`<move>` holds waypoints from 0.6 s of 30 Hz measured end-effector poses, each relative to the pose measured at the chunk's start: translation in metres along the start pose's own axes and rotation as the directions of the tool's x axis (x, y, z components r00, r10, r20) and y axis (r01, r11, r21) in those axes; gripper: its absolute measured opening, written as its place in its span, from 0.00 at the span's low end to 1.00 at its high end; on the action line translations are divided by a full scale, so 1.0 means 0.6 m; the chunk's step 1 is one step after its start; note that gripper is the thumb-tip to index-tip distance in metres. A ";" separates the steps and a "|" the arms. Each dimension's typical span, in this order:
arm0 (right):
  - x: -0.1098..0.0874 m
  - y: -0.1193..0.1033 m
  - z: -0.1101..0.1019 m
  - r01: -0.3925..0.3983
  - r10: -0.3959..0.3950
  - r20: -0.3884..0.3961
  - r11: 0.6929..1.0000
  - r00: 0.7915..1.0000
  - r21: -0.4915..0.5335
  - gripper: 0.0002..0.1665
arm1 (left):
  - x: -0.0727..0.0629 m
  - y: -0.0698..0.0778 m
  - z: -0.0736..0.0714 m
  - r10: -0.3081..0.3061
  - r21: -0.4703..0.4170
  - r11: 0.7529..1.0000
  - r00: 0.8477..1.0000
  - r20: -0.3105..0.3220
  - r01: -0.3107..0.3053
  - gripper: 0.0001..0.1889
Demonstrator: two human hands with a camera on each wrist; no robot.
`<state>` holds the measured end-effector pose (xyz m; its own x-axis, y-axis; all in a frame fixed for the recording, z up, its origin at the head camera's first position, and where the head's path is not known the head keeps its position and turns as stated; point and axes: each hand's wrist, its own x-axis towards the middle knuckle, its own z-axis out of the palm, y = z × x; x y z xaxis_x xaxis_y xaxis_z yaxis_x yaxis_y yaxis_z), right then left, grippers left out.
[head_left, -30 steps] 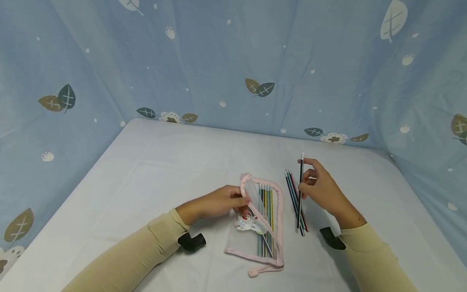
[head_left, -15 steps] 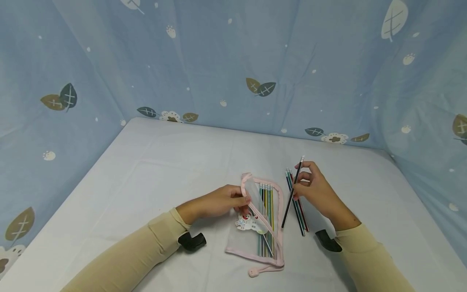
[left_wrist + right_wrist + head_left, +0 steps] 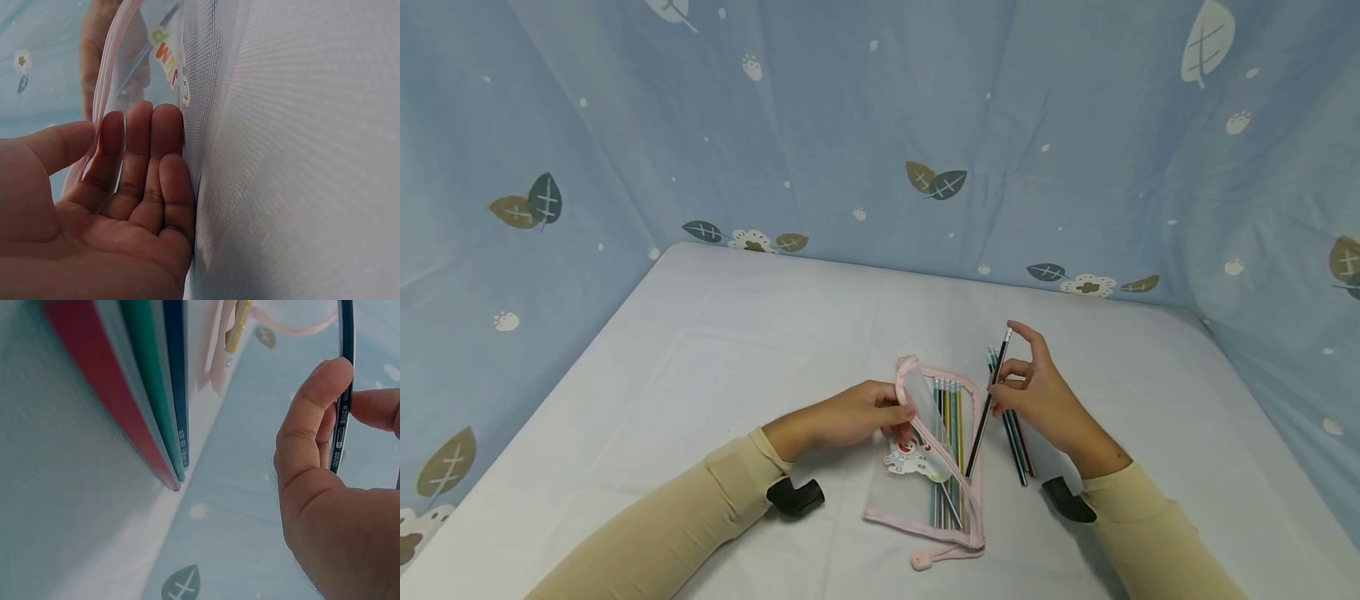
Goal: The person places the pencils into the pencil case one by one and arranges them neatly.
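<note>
A clear mesh pencil pouch (image 3: pixel 895 504) with pink trim lies in the middle of the table, several striped pencils (image 3: pixel 951 425) inside it. My left hand (image 3: pixel 853 414) pinches the pouch's pink edge between thumb and forefinger and lifts that side; in the left wrist view the pink trim (image 3: pixel 107 69) runs between them. A black pencil (image 3: pixel 988 414) with a white end uppermost is pinched in my right hand (image 3: pixel 1041 396), forefinger at its top. It slants down to the left, its lower end overlapping the pouch's opening. Beside the pouch lie loose pencils (image 3: pixel 1017 450), partly behind the right hand.
A cartoon label (image 3: pixel 910 458) shows on the pouch, and a pink pull strap (image 3: pixel 943 554) trails from its near corner. The white table (image 3: pixel 760 333) meets a blue leaf-patterned curtain (image 3: pixel 820 125) at the back and sides. Both wrists carry black mounts (image 3: pixel 795 498).
My right hand has carried the black pencil left from above the loose pencils to the pouch, tilting it so its lower end points left. The left hand and pouch have stayed put.
</note>
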<state>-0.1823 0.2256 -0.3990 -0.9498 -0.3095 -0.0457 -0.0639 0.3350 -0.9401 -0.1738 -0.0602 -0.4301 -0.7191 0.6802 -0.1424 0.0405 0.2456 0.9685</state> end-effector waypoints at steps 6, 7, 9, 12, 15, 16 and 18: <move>0.001 0.003 0.006 -0.011 0.011 0.022 1.000 1.000 -0.009 0.58 | 0.000 0.002 0.001 0.000 0.004 1.000 1.000 0.000 0.000 0.15; 0.001 0.004 0.006 -0.014 0.014 0.026 1.000 1.000 -0.014 0.58 | 0.000 0.002 0.001 0.001 0.002 1.000 1.000 -0.001 -0.001 0.15; 0.000 0.005 0.008 -0.019 0.020 0.033 0.999 0.999 -0.027 0.57 | 0.000 0.002 0.001 0.000 0.000 1.000 1.000 -0.001 0.000 0.15; -0.002 0.006 0.011 -0.029 0.031 0.043 0.999 0.999 -0.045 0.57 | 0.000 0.003 0.001 -0.001 -0.005 1.000 1.000 -0.001 0.001 0.15; -0.002 0.007 0.013 -0.044 0.047 0.062 0.998 0.997 -0.047 0.56 | -0.002 0.004 0.002 -0.001 -0.003 1.000 1.000 -0.001 0.001 0.15; -0.002 0.007 0.013 -0.047 0.050 0.069 0.998 0.996 -0.046 0.56 | -0.002 0.004 0.002 -0.001 -0.003 1.000 1.000 -0.002 0.001 0.15; -0.002 0.007 0.015 -0.053 0.056 0.082 0.998 0.995 -0.040 0.56 | -0.002 0.005 0.002 -0.001 -0.001 1.000 1.000 -0.002 0.001 0.15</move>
<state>-0.1786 0.2197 -0.4059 -0.9235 -0.3623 -0.1258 -0.0260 0.3864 -0.9219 -0.1719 -0.0595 -0.4275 -0.7204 0.6787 -0.1427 0.0395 0.2455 0.9686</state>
